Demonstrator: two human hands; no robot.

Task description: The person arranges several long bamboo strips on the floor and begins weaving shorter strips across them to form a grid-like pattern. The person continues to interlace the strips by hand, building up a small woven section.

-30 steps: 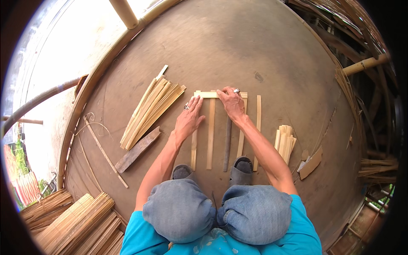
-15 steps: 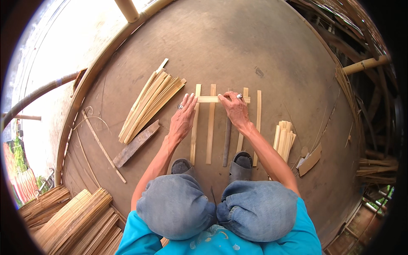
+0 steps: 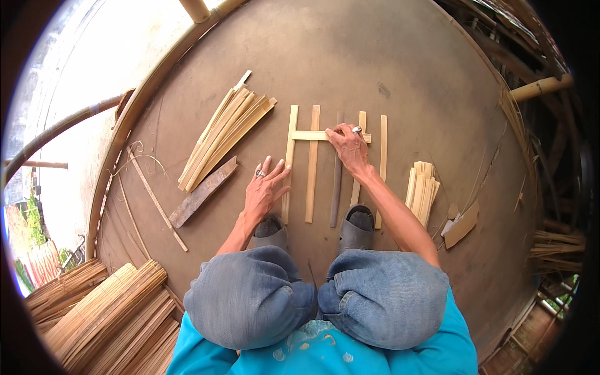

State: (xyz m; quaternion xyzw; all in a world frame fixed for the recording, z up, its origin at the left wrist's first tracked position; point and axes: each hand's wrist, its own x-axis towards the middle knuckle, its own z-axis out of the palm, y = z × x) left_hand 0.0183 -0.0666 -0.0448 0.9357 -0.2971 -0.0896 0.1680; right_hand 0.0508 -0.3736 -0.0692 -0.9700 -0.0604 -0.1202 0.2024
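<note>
Several flat bamboo strips lie side by side on the floor in front of my feet, pointing away from me; one, the dark strip (image 3: 336, 194), sits in the middle. Across their far part runs a short pale crosswise bamboo strip (image 3: 306, 135), from the leftmost strip (image 3: 292, 125) to just beyond the fourth. My right hand (image 3: 350, 148) pinches this crosswise strip near its middle, fingers bent and partly hiding it. My left hand (image 3: 265, 189) has its fingers spread, low over the floor, with fingertips beside the leftmost strip; it holds nothing.
A fanned bundle of bamboo strips (image 3: 225, 134) lies at the left, beside a dark curved bamboo piece (image 3: 203, 192). At the right are a smaller bundle (image 3: 423, 192) and a cardboard scrap (image 3: 461, 226). Stacked slats (image 3: 112, 312) fill the near left. My sandals (image 3: 357, 236) stand close to the strips.
My left hand has left the crosswise strip's left end and drawn back toward me, fingers spreading. My right hand stays on that strip. The whole view has shifted slightly.
</note>
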